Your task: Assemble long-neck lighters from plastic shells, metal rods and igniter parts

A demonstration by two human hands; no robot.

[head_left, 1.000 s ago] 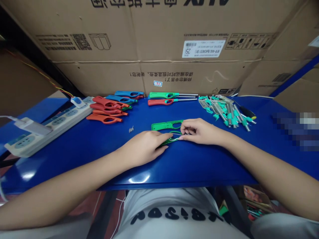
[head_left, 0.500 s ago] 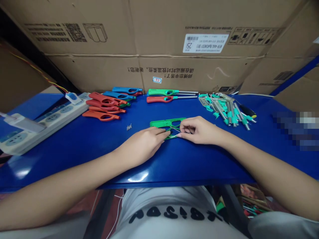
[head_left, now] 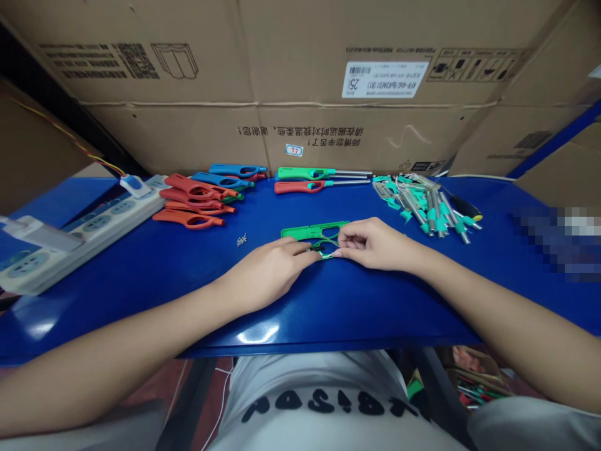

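Observation:
My left hand (head_left: 277,272) has its fingers closed on the handle end of a green lighter shell half (head_left: 325,255) at the middle of the table. My right hand (head_left: 373,244) pinches at the other end of this piece, with thumb and forefinger together. Thin wire and a small dark part show between the fingertips; the rest is covered by my hands. Just beyond lies a second green shell half (head_left: 297,233), its hollow inside facing up, its right end partly behind my right hand. A small heap of screws (head_left: 241,240) sits left of it.
Red, orange and blue lighter shells (head_left: 192,199) are piled at the left, beside a white power strip (head_left: 101,222). Two long-nosed lighters (head_left: 300,186) lie at the back. Metal tubes with teal parts (head_left: 429,210) and a screwdriver (head_left: 462,207) lie right. A cardboard box (head_left: 188,138) stands behind.
Both hands stay at the green shell half, with only small finger movements around the thin wire and dark part. The whole view has shifted slightly.

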